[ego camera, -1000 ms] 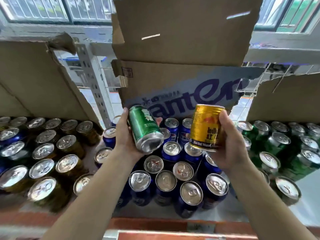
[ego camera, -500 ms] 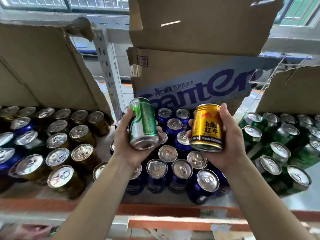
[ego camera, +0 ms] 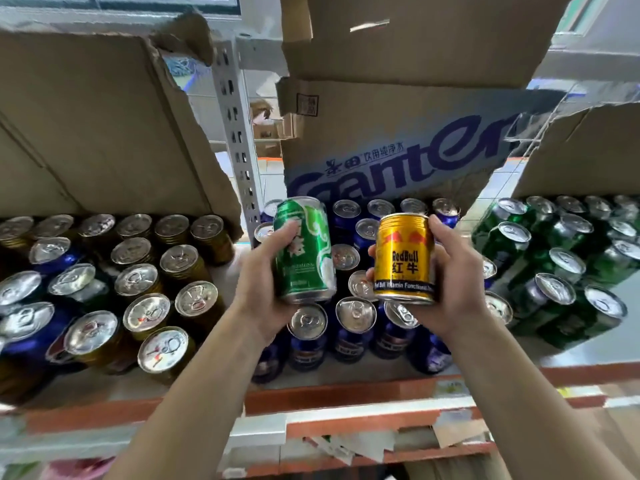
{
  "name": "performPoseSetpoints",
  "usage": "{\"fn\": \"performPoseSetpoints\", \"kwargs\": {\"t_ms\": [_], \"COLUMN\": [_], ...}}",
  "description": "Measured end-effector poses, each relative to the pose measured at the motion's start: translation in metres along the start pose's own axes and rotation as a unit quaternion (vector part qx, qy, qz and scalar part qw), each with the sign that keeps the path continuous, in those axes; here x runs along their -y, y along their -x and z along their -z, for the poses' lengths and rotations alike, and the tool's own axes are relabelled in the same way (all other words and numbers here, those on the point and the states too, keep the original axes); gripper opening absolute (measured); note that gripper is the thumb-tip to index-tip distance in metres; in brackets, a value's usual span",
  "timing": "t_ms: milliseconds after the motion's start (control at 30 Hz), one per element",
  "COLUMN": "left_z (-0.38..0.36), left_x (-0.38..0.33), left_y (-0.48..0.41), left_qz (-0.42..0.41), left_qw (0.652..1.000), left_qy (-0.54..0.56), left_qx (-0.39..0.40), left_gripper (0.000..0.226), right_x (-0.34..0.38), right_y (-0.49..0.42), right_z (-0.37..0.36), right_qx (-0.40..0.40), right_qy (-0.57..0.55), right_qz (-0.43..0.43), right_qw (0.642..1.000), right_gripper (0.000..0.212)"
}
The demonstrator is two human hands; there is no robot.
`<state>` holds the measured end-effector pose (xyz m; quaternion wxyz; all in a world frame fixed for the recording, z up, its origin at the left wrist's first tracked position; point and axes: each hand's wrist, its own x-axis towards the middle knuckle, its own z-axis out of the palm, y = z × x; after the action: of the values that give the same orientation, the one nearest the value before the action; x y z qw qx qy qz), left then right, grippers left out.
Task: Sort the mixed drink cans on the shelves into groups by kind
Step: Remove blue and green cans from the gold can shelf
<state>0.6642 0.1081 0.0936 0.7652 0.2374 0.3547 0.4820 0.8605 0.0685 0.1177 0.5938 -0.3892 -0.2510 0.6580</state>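
- Drink cans first: a green can [ego camera: 304, 251] is up in the left hand [ego camera: 263, 289], fingers wrapped round its side. A gold Red Bull can [ego camera: 404, 259] is gripped the same way in the right hand [ego camera: 453, 282].
- Both are held side by side, close but not touching, in the air over the middle of the shelf [ego camera: 346, 393]. They are right above the blue cans [ego camera: 349, 327].
- Long axes: the gold one is upright, label facing us and readable. The green one is near upright, its top leaning a touch to the left and its base rim showing.
- Now the relation that matters: the gold cans [ego camera: 149, 282] stand massed at the left of the shelf, the green cans [ego camera: 554, 271] at the right. Each hand holds the can that belongs on the other side!
- So by my reading the green can has to travel right, past the right hand, and the gold can left, past the left hand. That means arms crossing, or one going at a time.
- The left group is not clean either: a few blue-bodied strays [ego camera: 52, 252] sit among the gold. Sorting looks well along but unfinished.
- Containers: none of the cans is plainly inside a box. A Ganten carton [ego camera: 398, 161] stands behind the blue block, torn cardboard [ego camera: 86, 133] rises behind the gold group, and there is more behind the green. Whether any of it wraps under the cans I cannot tell.
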Motion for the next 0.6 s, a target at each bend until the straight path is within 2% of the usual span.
{"fn": "performPoseSetpoints", "kwargs": {"t_ms": [167,333,433,600], "left_z": [0.012,0.009,-0.007,-0.049], "left_x": [0.002,0.012,0.022,0.049], "left_y": [0.007,0.013,0.021,0.034], "left_qz": [0.026,0.048,0.040,0.010], "left_qw": [0.999,0.996,0.995,0.987], "left_qy": [-0.003,-0.062,-0.086,-0.142], "left_qx": [0.023,0.030,0.039,0.072], "left_gripper": [0.068,0.053,0.055,0.050], "right_x": [-0.019,-0.024,-0.018,0.011], "right_y": [0.010,0.025,0.039,0.079], "right_z": [-0.007,0.002,0.017,0.051], "right_qx": [-0.023,-0.052,-0.074,-0.052], "right_qy": [0.020,0.011,0.008,0.051], "right_qz": [0.005,0.013,0.034,0.060], "right_qw": [1.000,0.998,0.997,0.996], "right_gripper": [0.059,0.059,0.057,0.042]}}
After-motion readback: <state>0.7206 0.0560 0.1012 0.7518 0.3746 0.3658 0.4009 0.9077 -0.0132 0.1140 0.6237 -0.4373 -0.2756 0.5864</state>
